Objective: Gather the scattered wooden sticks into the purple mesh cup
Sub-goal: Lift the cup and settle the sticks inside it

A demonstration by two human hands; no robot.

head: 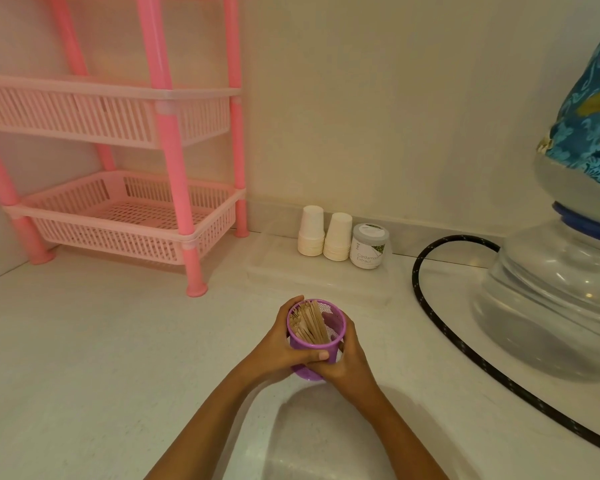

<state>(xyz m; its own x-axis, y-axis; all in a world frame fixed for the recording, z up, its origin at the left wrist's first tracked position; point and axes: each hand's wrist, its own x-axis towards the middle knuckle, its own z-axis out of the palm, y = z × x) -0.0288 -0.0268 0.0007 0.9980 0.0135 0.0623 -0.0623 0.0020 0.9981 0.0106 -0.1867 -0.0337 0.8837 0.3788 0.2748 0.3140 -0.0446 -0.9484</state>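
Note:
The purple mesh cup [330, 342] is in the middle of the view, held just above the pale counter between both hands. A bundle of wooden sticks [309, 323] stands inside it, leaning toward its left wall. My left hand [281, 344] wraps the cup's left side, with the thumb across the front. My right hand [343, 362] grips the right side and the lower part. The cup's base is hidden behind my fingers. No loose sticks show on the counter.
A pink plastic shelf rack [174, 188] stands at the back left. Two stacks of white paper cups [311, 230] and a white jar [368, 245] sit on a clear tray against the wall. A black hose [430, 303] curves to a large water bottle [561, 289] at right.

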